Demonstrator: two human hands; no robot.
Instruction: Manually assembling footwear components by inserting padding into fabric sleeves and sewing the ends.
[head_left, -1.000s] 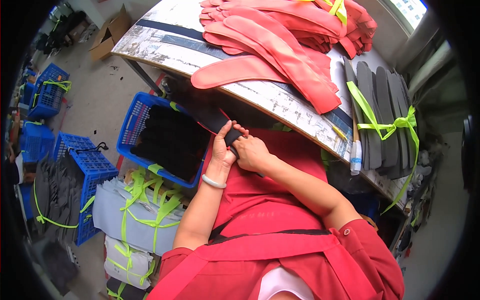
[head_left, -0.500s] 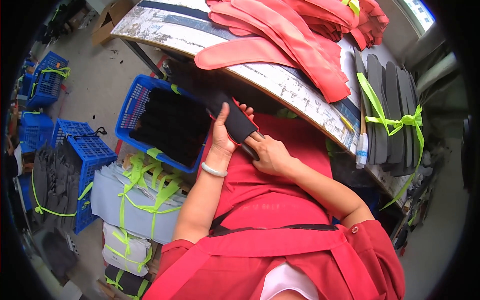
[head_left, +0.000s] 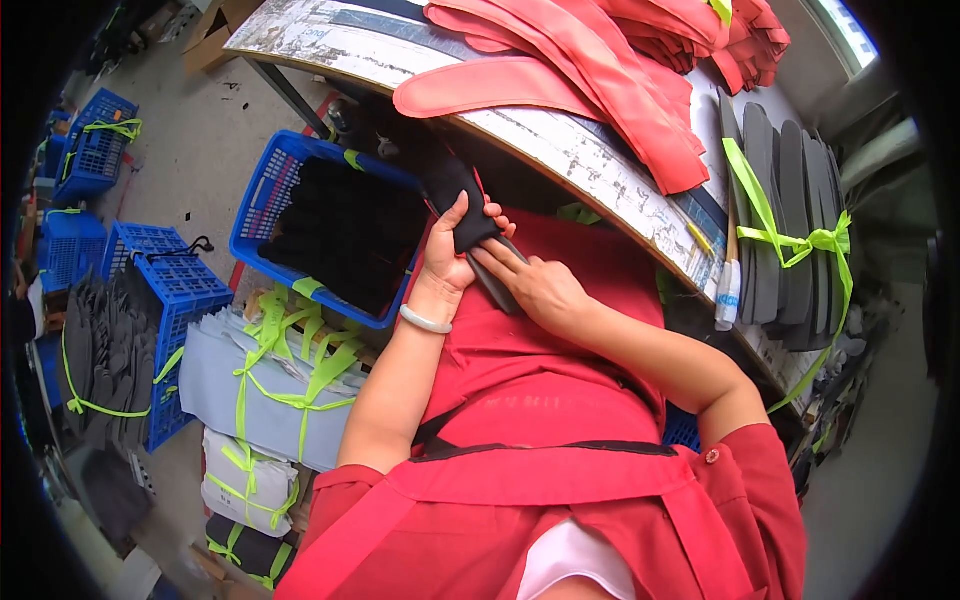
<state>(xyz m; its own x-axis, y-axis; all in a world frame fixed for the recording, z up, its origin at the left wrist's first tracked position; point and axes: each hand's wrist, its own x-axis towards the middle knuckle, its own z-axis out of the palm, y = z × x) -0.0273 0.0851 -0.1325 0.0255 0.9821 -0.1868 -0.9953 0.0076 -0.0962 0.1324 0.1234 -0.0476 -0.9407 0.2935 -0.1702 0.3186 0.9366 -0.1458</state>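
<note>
In my left hand (head_left: 447, 250) is a long, flat black fabric piece (head_left: 462, 205) with a red edge, the thumb lying across its top. It looks like a padded strap or sleeve, and its far end is lost in the dark under the table. My right hand (head_left: 548, 292) presses a dark grey flat strip (head_left: 495, 288) just below the black piece's near end, fingers lying along it. Whether the strip goes inside the black piece is hidden by the fingers. Both hands are in front of my red apron (head_left: 560, 370).
A blue basket (head_left: 262, 205) of black pieces stands left of my hands. Coral-red strips (head_left: 500, 88) lie on the worn table (head_left: 560, 140), beside tied grey strips (head_left: 785, 220). Lower left are tied grey-white sheets (head_left: 230, 385) and more blue crates (head_left: 180, 290).
The black piece has turned in my left hand, and less of its red edge shows near the fingers. My right fingers have shifted slightly and straightened along the grey strip.
</note>
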